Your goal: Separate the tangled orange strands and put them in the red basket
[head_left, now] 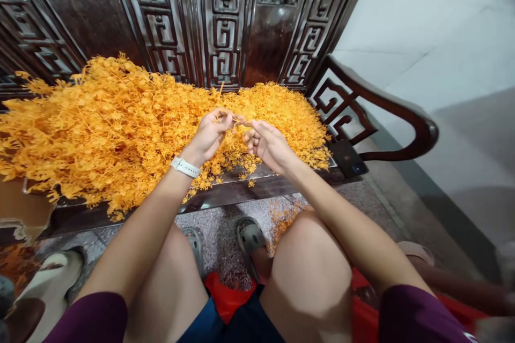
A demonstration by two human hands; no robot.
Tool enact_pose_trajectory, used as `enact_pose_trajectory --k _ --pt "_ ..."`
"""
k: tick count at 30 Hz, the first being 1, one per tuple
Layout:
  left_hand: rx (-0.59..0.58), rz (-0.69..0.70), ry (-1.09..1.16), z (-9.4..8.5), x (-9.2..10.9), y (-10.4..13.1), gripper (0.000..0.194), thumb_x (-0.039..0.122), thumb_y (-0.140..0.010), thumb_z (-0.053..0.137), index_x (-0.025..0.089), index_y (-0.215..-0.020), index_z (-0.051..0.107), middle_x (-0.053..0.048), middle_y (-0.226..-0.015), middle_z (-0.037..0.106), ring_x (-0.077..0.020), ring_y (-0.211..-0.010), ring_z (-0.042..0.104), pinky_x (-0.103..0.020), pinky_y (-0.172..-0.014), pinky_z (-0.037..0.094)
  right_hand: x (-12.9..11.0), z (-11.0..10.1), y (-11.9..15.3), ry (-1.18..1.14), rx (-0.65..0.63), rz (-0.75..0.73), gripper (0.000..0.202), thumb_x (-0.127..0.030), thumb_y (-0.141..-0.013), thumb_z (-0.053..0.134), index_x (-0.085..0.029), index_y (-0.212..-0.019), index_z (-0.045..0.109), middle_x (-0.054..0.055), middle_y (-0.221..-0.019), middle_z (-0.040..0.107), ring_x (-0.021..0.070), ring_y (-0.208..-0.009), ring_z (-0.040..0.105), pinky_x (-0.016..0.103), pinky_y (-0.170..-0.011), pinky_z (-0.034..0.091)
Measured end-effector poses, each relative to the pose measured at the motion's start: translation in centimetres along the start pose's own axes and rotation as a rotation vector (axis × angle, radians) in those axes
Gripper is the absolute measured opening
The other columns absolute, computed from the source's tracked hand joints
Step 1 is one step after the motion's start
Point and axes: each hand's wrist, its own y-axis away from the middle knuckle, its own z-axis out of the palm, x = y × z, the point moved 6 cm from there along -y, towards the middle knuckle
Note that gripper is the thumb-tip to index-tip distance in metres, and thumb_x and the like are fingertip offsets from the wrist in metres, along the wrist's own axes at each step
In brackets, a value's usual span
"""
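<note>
My left hand (211, 131), with a pale watch band on its wrist, pinches a thin orange plastic sprig (237, 119). Facing it, my right hand (267, 142) has thumb and forefinger pressed together at the sprig's other end; its remaining fingers curl in. Both hands hover over the front of a big heap of orange plastic sprigs (132, 118). A smaller part of the heap (277, 104) lies beyond my right hand. The fingertips partly cover the held piece, so its exact shape is hard to make out.
The heap lies on a dark carved wooden bench (273, 185) with a curled armrest (418, 128). A dark phone (348, 158) rests at the bench's right end. Torn cardboard (24, 203) is at left. Orange bits (284, 222) litter the floor; other people's feet show at both sides.
</note>
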Motion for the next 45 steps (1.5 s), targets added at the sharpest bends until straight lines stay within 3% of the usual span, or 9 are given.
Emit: enact_pose_trajectory --k 6,18,22,26,28,32,34,40,45 --pt "-0.203 -0.055 -0.196 1.9 -0.6 1.1 0.023 0.032 -0.080 0.087 0.017 -0.087 0.071 -0.007 -0.093 0.077 -0.0191 -0.095 0.072 -0.035 -0.097 0.052 -0.1 -2.3 -0.5 -0.038 0.132 -0.082 0.025 -0.035 -0.090 0.078 -0.021 -0.090 0.057 -0.004 -0.071 0.060 0.0074 -0.057 0.051 0.024 -0.058 0.042" --pt "0.264 0.177 -0.128 0.6 -1.6 0.1 0.050 0.026 -0.066 0.091 0.022 -0.068 0.041 0.000 -0.068 0.069 -0.0172 -0.069 0.071 -0.031 -0.074 0.054 -0.7 -1.3 0.2 0.132 -0.001 -0.138 0.046 -0.040 -0.084 0.084 -0.024 -0.108 0.049 -0.008 -0.064 0.063 0.0074 -0.051 0.047 0.022 -0.053 0.036" --pt "0.588 0.153 -0.012 -5.0 -0.8 -1.7 0.039 0.013 -0.068 0.083 0.021 -0.068 0.045 0.002 -0.068 0.064 -0.0115 -0.065 0.066 -0.027 -0.072 0.053 0.7 3.2 3.3 0.366 -0.472 0.095 0.040 -0.043 -0.093 0.076 -0.022 -0.114 0.049 -0.007 -0.065 0.064 0.0086 -0.054 0.053 0.022 -0.053 0.040" --pt "0.615 0.108 -0.049 -8.9 0.6 -2.4 0.043 0.011 -0.062 0.086 0.021 -0.069 0.045 0.002 -0.068 0.063 -0.0129 -0.073 0.069 -0.022 -0.065 0.049 2.2 6.0 8.3 0.553 -1.139 0.409 0.030 -0.043 -0.092 0.079 -0.016 -0.098 0.065 -0.002 -0.071 0.066 0.0096 -0.064 0.060 0.024 -0.061 0.047" --pt "0.538 0.068 -0.063 -8.9 1.0 -2.3 0.048 0.017 -0.059 0.091 0.022 -0.074 0.046 0.001 -0.072 0.067 -0.0093 -0.064 0.062 -0.021 -0.054 0.040 0.8 5.7 7.2 0.468 -0.992 0.307 0.033 -0.049 -0.092 0.077 -0.017 -0.095 0.069 -0.001 -0.071 0.066 0.0102 -0.064 0.060 0.025 -0.062 0.046" --pt "0.333 -0.026 -0.079 -6.2 1.1 -1.8 0.051 0.027 -0.060 0.095 0.021 -0.077 0.048 -0.001 -0.080 0.074 -0.0031 -0.047 0.041 -0.022 -0.046 0.026 -3.3 0.7 2.0 0.065 -0.162 -0.002 0.053 -0.073 -0.093 0.062 -0.022 -0.102 0.069 -0.002 -0.068 0.059 0.0110 -0.057 0.047 0.028 -0.057 0.039" --pt "0.251 -0.042 -0.093 -4.7 1.0 -1.7 0.049 0.028 -0.060 0.096 0.021 -0.077 0.051 -0.002 -0.078 0.074 -0.0034 -0.047 0.040 -0.023 -0.045 0.024 -3.4 -1.6 0.9 -0.050 0.043 0.011 0.059 -0.078 -0.091 0.058 -0.021 -0.102 0.067 -0.002 -0.067 0.056 0.0117 -0.056 0.042 0.029 -0.056 0.037" --pt "0.131 -0.058 -0.130 -2.3 0.2 -0.9 0.041 0.027 -0.060 0.097 0.021 -0.082 0.063 0.001 -0.072 0.068 -0.0048 -0.048 0.041 -0.024 -0.046 0.024 -1.5 -3.7 -0.1 -0.121 0.157 0.026 0.024 -0.033 -0.086 0.079 -0.018 -0.100 0.065 -0.004 -0.067 0.053 0.0084 -0.055 0.040 0.025 -0.055 0.032" --pt "0.096 -0.069 -0.192 -1.1 -0.2 -0.3 0.041 0.033 -0.062 0.098 0.018 -0.085 0.067 -0.006 -0.079 0.073 -0.0088 -0.057 0.055 -0.024 -0.048 0.027 -1.2 -3.7 -0.2 -0.087 0.255 -0.053 0.045 -0.016 -0.076 0.084 -0.024 -0.113 0.058 -0.002 -0.085 0.067 0.0091 -0.067 0.053 0.025 -0.065 0.044"
